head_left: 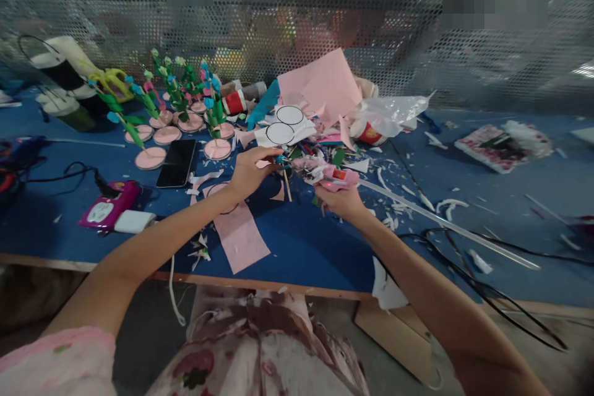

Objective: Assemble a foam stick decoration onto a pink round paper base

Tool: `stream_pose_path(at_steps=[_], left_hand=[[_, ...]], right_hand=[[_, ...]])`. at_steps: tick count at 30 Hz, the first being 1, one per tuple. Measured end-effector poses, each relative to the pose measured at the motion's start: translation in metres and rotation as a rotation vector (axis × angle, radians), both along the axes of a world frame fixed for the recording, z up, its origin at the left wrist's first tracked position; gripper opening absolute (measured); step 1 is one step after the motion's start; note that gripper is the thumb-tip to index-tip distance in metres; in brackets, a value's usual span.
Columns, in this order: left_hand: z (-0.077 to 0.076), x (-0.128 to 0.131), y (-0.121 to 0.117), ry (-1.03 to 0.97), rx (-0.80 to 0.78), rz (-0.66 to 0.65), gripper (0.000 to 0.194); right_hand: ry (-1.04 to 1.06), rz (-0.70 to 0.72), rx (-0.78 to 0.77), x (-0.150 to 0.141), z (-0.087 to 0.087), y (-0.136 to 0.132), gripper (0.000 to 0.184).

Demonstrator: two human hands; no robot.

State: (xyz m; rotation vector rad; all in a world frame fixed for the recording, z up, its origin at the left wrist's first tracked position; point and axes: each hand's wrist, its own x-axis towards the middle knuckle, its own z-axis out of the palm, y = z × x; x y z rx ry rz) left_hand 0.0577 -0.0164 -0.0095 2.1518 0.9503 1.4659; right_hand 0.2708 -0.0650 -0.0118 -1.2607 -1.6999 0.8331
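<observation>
My right fingers [325, 197] curl round pink glue gun [341, 178], aimed left over mid tabletop [301, 238]. Left fingers [265, 153] pinched nearly closed on small blue piece [280, 160], prob for steadiness. Glue stick [450, 226] juts right, clear of hands.

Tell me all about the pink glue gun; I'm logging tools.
The pink glue gun looks plastic, with an orange-red patch and a small red light. A long clear rod runs from its back to the right. The right grip holds it above the blue table, front end toward the left grip; its nozzle is unclear.
</observation>
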Motion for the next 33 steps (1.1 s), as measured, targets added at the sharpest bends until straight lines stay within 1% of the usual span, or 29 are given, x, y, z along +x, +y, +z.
stream_pose_path(at_steps=[3,13,18,26,30,33], left_hand=[[0.0004,-0.0001,-0.0002,-0.001,0.000,-0.006,0.022],[0.0029,0.0002,-0.0025,0.007,-0.034,0.002,0.021],[0.0042,0.0001,-0.0032,0.009,-0.061,0.009,0.022],[0.0019,-0.0006,-0.0016,0.026,-0.031,0.019,0.023],[0.0003,-0.0017,-0.0006,0.032,-0.011,0.018,0.020],[-0.0003,-0.0028,-0.0004,0.046,-0.020,0.045,0.021]], right_hand=[[-0.007,0.005,0.004,0.0002,0.0006,0.0001,0.019],[-0.066,-0.005,0.054,-0.0013,0.0067,0.0023,0.024],[-0.081,-0.006,0.043,-0.0003,0.0041,0.0020,0.024],[-0.077,0.003,0.068,-0.0015,0.0022,0.0030,0.021],[-0.078,-0.019,0.067,-0.0027,0.0014,0.0009,0.021],[-0.081,-0.048,0.066,-0.0016,0.0016,0.0008,0.021]])
